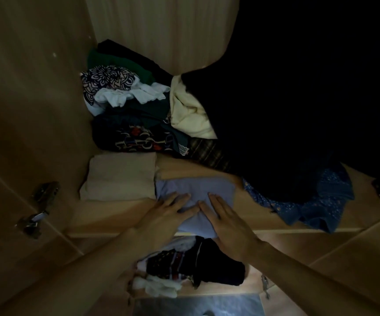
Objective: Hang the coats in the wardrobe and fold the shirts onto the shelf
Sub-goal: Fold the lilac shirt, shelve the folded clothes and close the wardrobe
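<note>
Where the hands worked: the front part of the wooden shelf (97,217) inside the wardrobe, in dim light.
Lavender shirt (195,188): folded, lying on the shelf at its front edge, the near end hanging a little over the edge; its left side touched the beige garment.
Left hand (168,213): open, fingers straight and slightly spread, palm down on the shirt's left half.
Right hand (225,222): open, fingers straight and together, pressed flat on the shirt's right half, close beside the left hand.
Beige garment (118,176): folded square, at the shelf's left front, against the side wall (36,87).
Blue dotted garment (309,201): crumpled, right of the shirt with bare wood between, drooping over the front edge.
Rear pile: a dark printed garment (134,137) in front; behind it a white cloth (127,95), a navy-and-white patterned cloth (106,78) and a green garment (116,60); all loosely heaped.
Cream garment (189,115): bunched, right of the pile, partly under the dark mass.
Plaid fabric (207,151): a strip just behind the shirt.
Dark mass (298,87): filled the upper right; too dark to identify.
Hinges (45,190): two, metal, on the left panel.
Lower level: dark and white clothes (184,263) below the shelf, partly behind the forearms.
</note>
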Demonstrator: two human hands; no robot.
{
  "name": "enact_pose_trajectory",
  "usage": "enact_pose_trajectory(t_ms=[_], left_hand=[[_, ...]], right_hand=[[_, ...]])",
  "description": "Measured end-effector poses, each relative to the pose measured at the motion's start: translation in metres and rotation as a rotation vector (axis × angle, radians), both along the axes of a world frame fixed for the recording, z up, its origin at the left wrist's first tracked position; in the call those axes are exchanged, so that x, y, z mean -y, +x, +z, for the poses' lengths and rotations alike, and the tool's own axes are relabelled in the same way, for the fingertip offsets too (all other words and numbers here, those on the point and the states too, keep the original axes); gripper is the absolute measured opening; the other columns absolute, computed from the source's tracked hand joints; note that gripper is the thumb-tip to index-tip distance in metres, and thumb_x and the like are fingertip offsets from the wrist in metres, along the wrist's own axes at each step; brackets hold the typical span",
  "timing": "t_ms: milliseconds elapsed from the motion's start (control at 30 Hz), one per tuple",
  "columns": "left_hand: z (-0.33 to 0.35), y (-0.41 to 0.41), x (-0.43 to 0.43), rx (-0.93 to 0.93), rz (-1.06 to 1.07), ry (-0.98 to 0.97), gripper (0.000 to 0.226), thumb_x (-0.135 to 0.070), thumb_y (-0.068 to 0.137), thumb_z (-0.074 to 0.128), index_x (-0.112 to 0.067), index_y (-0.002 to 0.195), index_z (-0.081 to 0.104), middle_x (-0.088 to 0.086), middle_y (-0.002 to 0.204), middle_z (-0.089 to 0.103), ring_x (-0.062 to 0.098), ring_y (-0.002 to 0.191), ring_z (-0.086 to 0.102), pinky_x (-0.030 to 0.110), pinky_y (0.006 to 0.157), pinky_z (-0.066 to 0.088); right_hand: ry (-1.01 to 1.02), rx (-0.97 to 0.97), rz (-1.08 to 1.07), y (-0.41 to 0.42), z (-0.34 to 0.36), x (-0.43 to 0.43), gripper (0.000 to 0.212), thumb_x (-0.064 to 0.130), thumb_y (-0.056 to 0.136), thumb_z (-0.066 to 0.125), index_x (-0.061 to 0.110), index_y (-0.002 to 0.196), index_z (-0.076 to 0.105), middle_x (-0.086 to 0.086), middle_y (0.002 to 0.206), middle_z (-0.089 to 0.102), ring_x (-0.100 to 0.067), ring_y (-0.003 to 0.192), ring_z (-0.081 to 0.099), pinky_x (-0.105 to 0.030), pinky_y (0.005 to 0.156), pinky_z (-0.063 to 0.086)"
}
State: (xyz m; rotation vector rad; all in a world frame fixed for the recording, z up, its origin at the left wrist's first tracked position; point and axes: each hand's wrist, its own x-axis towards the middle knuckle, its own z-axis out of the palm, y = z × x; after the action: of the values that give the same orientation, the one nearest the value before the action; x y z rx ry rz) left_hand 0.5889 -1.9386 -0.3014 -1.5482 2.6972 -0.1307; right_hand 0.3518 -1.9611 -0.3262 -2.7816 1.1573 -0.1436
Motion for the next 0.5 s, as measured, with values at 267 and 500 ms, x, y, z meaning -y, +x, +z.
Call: enact_pose_trajectory(t_ms=[267,500], left_hand=[[0.003,-0.008,0.029,0.094,-0.068,-0.207,0.047,-0.025,0.084,0.040,-0.026,0.115,0.074,0.009,0.115,0.073,0.032,0.095,0.072,0.044,0.068,0.061],[-0.006,-0.007,0.050,-0.027,-0.018,-0.370,0.039,-0.024,0.091,0.046,-0.018,0.120,0.072,0.014,0.116,0.071,0.034,0.104,0.069,0.050,0.087,0.056]], right_hand=[[0.005,0.026,-0.016,0.001,0.004,0.043,0.072,0.040,0.100,0.047,0.031,0.150,-0.005,-0.010,0.163,-0.004,-0.026,0.151,0.002,-0.028,0.121,0.003],[0.072,0.034,-0.014,0.006,0.010,0.072,0.066,0.031,0.102,0.043,0.029,0.154,0.002,-0.011,0.163,-0.005,-0.024,0.152,0.000,-0.024,0.118,-0.005]])
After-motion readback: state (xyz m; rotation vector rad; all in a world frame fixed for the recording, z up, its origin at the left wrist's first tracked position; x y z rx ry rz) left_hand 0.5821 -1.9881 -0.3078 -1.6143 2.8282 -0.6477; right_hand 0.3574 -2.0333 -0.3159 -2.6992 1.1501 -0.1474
